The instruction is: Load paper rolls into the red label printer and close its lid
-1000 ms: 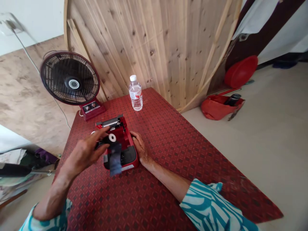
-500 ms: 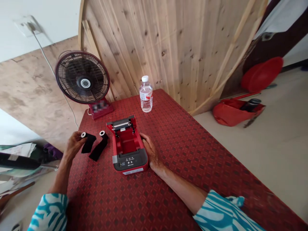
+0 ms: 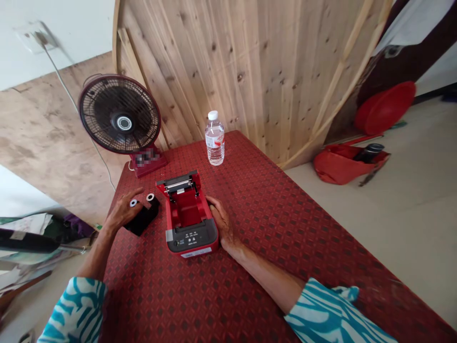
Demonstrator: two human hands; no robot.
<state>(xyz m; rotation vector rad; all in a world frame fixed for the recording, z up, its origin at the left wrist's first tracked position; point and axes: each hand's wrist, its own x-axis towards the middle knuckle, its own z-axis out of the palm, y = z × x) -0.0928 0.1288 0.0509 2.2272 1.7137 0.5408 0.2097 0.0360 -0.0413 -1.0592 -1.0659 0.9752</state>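
Observation:
A red and black label printer (image 3: pixel 193 237) sits on the table with its lid (image 3: pixel 178 182) raised and its inner compartment exposed. My right hand (image 3: pixel 223 224) lies along the printer's right side, fingers extended and touching the casing. Left of the printer are two rolls of black ribbon with pale cores, partly unwound: a right roll (image 3: pixel 153 202) and a left roll (image 3: pixel 133 203). Over the left roll reaches my left hand (image 3: pixel 124 209), its fingers stretched out and partly covering it. The loose black ribbon ends (image 3: pixel 140 223) overlap in front of the rolls.
Behind the rolls stands a dark red fan (image 3: pixel 124 124). A clear plastic bottle (image 3: pixel 215 143) with a white cap is upright near the far edge of the red patterned table (image 3: pixel 271 228). On the floor at right lies an orange bag (image 3: pixel 335 166) near a red basin (image 3: pixel 385 108).
My left hand has moved right, and the left ribbon roll has shifted closer to the right one. My right hand stays against the printer.

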